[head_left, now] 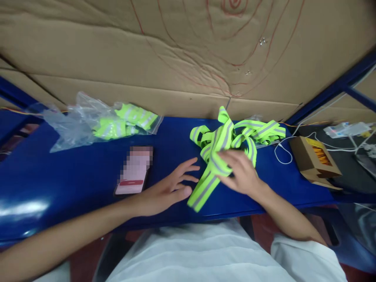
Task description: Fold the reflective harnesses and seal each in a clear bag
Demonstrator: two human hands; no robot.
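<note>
A tangled bundle of neon-yellow reflective straps, each with a grey stripe, lies on the blue table. My right hand is closed around a loop of the strap, at the near side of the bundle. From that grip a flat strap end slants down toward the table's front edge. My left hand hovers just left of this end, fingers apart, holding nothing. Behind my right hand, part of the bundle is hidden.
Clear plastic bags with folded neon straps lie at the back left. A phone rests left of my hands. An open cardboard box and a white cable are at the right. Brown cardboard stands behind the table.
</note>
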